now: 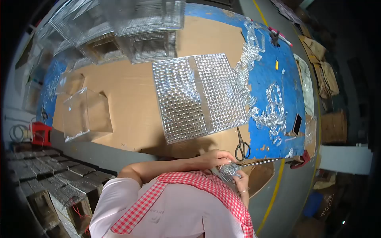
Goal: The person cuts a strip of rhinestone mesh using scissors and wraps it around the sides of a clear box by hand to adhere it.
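Our left grip [216, 158] and right grip [241, 183] are both closed around a bundle of silvery bead strips [229, 171], held in front of our body, just off the near edge of the counter [291, 91]. Our left elbow is bent out to the side, and the forearm lies across our chest, almost level, ending in curled fingers with the knuckles up. Our right hand sits lower and further right; its forearm comes up from our side, a thin bracelet on the wrist, and its thumb and fingers pinch the bundle. From between our hands, a taut-looking strand [262, 162] stretches right along the counter's edge.

Just beyond our left hand, scissors [241, 141] rest with their handles toward us. Past them, a large shiny beaded sheet [178, 95] lies on brown cardboard [133, 93], with loose bead strips [274, 113] heaped to its right.
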